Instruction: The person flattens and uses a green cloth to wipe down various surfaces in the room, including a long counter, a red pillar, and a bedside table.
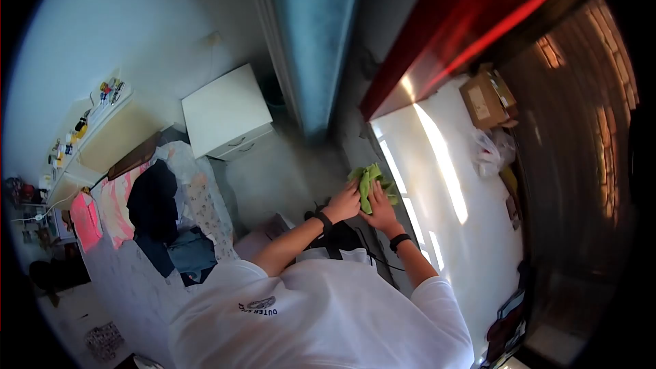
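Across the grey floor (pixel 273 178) at eleven o'clock stands a white cabinet (pixel 229 106), while my forearms (pixel 290 249) converge at one o'clock, where left hand (pixel 344 202) and right hand (pixel 381 214), near together, both hold the crumpled green cloth (pixel 369 176).

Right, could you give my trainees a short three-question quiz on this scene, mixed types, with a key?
1. Which thing do the left hand and right hand both touch?
A) a red cup
B) a green cloth
C) a steel spoon
2. True or false: the person's wrists are bare.
3. Fill in: beside the cardboard box is a plastic ____.

Key:
1. B
2. False; each has a dark band.
3. bag
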